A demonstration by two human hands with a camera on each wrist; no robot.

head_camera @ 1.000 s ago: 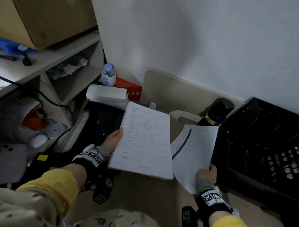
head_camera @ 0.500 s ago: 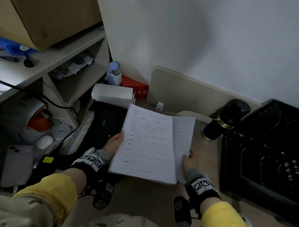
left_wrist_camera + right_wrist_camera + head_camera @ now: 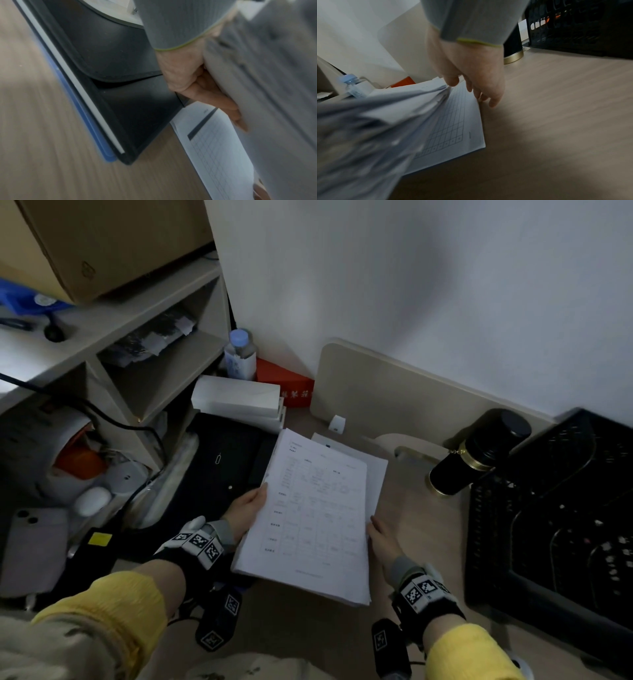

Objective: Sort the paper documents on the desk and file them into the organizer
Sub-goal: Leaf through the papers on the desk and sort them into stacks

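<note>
Gridded sheet point(image 3: 453, 121) now beneath stack point(image 3: 315, 518)

You have bare surface point(image 3: 428, 529) to the right of the paper stack point(image 3: 315, 518), up to the black organizer point(image 3: 548, 508); the dark flask point(image 3: 476, 453) stands at its near corner. To the left, a black folder point(image 3: 226, 467) and stacked white boxes point(image 3: 236, 398) crowd the shelf unit point(image 3: 154, 344)

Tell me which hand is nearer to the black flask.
Right. The right hand is at the paper stack's flask-side edge; the left hand grips the far edge. Black flask.
</note>
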